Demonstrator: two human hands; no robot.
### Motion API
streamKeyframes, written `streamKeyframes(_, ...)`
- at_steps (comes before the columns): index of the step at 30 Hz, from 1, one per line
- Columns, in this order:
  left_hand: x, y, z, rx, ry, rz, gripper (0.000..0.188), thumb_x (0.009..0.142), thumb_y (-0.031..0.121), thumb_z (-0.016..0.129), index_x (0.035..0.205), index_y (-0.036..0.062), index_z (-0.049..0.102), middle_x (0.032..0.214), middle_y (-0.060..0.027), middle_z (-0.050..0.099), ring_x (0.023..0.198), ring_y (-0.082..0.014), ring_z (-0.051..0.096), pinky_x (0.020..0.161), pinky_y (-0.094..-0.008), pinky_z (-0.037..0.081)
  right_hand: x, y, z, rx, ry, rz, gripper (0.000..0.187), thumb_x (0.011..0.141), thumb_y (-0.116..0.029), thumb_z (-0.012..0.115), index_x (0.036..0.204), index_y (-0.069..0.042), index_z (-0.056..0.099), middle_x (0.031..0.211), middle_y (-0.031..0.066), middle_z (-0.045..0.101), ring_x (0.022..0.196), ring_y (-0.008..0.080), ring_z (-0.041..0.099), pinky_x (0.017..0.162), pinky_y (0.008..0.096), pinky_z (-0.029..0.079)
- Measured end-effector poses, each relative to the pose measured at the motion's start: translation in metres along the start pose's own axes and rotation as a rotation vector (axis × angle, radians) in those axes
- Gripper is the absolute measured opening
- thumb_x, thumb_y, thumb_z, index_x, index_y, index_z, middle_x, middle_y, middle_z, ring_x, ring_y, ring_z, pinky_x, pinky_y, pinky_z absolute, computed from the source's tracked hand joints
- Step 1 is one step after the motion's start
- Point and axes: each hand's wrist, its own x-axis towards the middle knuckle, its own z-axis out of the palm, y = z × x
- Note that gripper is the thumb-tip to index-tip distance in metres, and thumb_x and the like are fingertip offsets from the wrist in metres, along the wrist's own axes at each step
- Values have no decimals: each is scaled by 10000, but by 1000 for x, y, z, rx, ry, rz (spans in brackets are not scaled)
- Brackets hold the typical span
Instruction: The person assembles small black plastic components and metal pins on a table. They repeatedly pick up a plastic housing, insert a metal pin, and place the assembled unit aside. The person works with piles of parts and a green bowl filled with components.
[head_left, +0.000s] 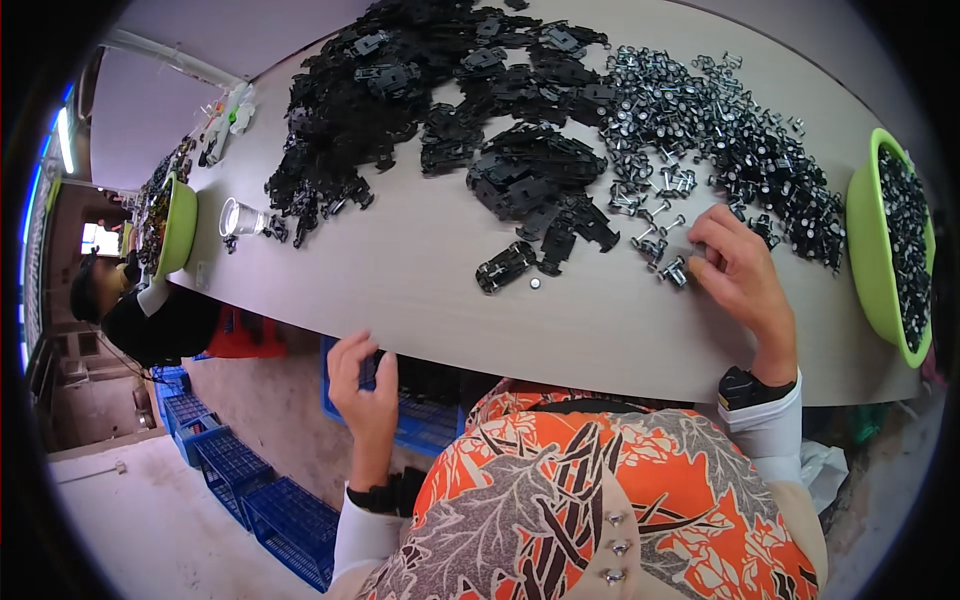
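Observation:
My right hand (738,268) is over the right part of the table, fingers curled and thumb drawn toward them. Whatever is between its fingertips is too small to make out. Right by the thumb lies a small wheel-and-axle piece (674,271), at the near end of a spread pile of wheel axles (665,115). My left hand (362,385) is raised at the table's near edge, thumb and fingers apart, holding nothing. Between the hands, a black toy car chassis (506,267) lies on its own beside a loose small wheel (535,284). Farther off rise stacked black chassis parts (535,170).
A large heap of black plastic parts (350,110) covers the far middle. Green basins stand at the right (862,230) and far left (181,225). A clear cup (243,218) lies left. Blue crates (290,525) sit on the floor; a person (150,315) works at left.

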Motion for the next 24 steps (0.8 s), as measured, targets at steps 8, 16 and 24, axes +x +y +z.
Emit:
streamKeyframes(8,67,75,76,-167,-314,292,491,737,35,697,1203,27,544,1139,-138,598,976,-245,598,855,-346,475,2,-2,-2,61,11,-24,181,717,1,615,897,3,599,827,58,532,600,160,506,536,292,414)
streamKeyframes(16,34,33,-7,118,-552,-20,446,651,0,695,1087,-3,603,917,-119,619,815,-215,620,775,-314,497,-2,-4,-3,138,-67,-18,185,714,-1,624,898,1,601,838,60,542,596,152,521,531,279,421)
streamKeyframes(24,34,53,-4,-85,-375,-7,187,740,10,672,919,-38,647,805,-105,643,701,-166,618,681,-266,485,-3,-14,10,304,-394,-50,157,733,-24,633,882,11,598,845,59,542,608,137,549,530,266,433)
